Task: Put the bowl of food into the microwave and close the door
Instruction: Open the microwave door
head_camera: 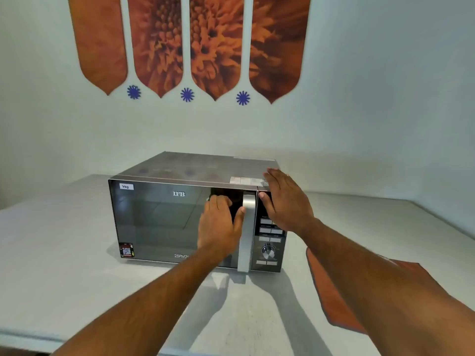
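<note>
Two hands are on the microwave (180,222), which sits near the back middle of the grey desk (64,253), close to the wall. The microwave is a grey box with a dark, shiny door (159,222) that is shut. The door has white letters near the top, a small white label in its top left corner and a little sticker in its bottom left corner. A tall silver handle (246,250) runs down the right side of the door. Right of the handle are flat buttons and a round knob (268,251). The bowl of food cannot be seen; the dark glass hides the inside.

The left hand (218,227) lies flat on the door just left of the handle, fingers spread a little, thumb touching the handle's edge. It grips nothing. The right hand (285,201) is open and flat against the top right front of the microwave, fingers reaching over the top edge. Both arms are stretched straight out.

An orange cloth (331,296) lies on the desk by the right arm.
</note>
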Demonstrator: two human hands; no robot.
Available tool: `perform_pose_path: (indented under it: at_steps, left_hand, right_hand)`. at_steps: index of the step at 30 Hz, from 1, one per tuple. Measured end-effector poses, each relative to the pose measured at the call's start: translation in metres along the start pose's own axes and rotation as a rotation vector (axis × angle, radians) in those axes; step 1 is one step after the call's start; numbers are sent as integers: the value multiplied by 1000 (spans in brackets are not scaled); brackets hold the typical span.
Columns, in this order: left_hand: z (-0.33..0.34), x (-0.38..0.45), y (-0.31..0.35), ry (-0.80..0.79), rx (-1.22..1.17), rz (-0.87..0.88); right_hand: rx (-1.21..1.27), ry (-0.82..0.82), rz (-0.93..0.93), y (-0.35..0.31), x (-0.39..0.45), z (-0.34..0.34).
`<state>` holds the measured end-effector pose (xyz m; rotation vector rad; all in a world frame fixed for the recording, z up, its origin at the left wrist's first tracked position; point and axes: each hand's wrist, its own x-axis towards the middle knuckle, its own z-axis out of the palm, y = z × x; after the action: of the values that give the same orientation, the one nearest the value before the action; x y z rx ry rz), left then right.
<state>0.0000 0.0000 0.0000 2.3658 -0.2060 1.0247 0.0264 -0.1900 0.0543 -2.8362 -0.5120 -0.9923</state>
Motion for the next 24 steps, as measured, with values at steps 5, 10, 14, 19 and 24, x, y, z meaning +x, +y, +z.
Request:
perform_pose_path:
  at_steps: [5, 10, 14, 19, 24]
  left_hand:
    - [20, -12, 7, -153, -332, -227]
    - [40, -14, 20, -253, -784, -447]
    - [53, -18, 23, -271, -963, -565]
    - [64, -21, 23, -211, -1014, -637]
    - [70, -22, 24, -152, -1040, -679]
  right_hand:
    - [-57, -15, 15, 3, 0, 4]
    - [-45, 11, 19, 4, 1, 7]
    - [-22, 38, 17, 6, 1, 10]
    - [-12, 63, 26, 7, 1, 14]
    - [-10, 80, 27, 8, 1, 15]
